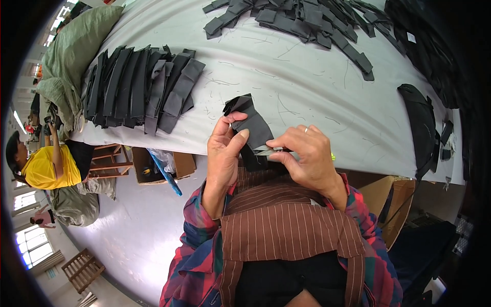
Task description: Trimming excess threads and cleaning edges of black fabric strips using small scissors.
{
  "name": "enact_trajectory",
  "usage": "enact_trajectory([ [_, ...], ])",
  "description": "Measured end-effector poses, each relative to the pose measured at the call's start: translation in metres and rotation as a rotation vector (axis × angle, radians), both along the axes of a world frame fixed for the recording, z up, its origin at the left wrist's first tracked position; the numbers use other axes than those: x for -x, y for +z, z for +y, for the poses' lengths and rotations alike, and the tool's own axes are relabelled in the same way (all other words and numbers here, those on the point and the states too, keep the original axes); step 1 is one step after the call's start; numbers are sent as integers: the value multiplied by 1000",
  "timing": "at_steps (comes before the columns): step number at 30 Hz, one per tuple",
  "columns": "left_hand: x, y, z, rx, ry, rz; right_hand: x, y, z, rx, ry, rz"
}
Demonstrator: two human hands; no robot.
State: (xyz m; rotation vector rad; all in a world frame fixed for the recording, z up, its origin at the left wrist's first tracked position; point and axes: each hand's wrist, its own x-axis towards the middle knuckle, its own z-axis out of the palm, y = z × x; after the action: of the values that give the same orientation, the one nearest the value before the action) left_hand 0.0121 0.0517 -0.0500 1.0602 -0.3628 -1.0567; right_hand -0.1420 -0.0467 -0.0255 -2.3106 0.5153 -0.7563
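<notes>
My left hand pinches a folded dark grey fabric strip between thumb and fingers, just over the near edge of the table. Closed around small metal thread snips, my right hand has their blades at the strip's lower edge. Most of the snips is hidden by my fingers. A row of similar dark strips lies on the table to the left, and a loose pile of them spreads at the far side.
Loose threads are scattered over the white table cover. Black cloth items lie at the right. A green sack sits at the far left. Cardboard boxes stand below the table edge. A person in yellow is at left.
</notes>
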Motion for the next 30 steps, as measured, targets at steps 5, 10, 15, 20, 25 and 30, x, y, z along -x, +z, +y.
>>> enact_trajectory([
  [5,2,1,0,-18,-12,-46,1,-1,0,55,9,61],
  [10,1,9,-1,56,-106,-9,2,0,-5,-116,-132,-89],
  [15,1,5,2,100,-141,-17,-2,1,-6,-230,-176,-128],
  [20,1,6,2,106,-135,-12,-2,3,-8,-153,-168,-91],
  [25,0,5,2,101,-146,-8,-2,3,-9,-148,-150,-72],
  [30,-1,4,3,99,-158,-14,-4,0,-6,-349,-163,-97],
])
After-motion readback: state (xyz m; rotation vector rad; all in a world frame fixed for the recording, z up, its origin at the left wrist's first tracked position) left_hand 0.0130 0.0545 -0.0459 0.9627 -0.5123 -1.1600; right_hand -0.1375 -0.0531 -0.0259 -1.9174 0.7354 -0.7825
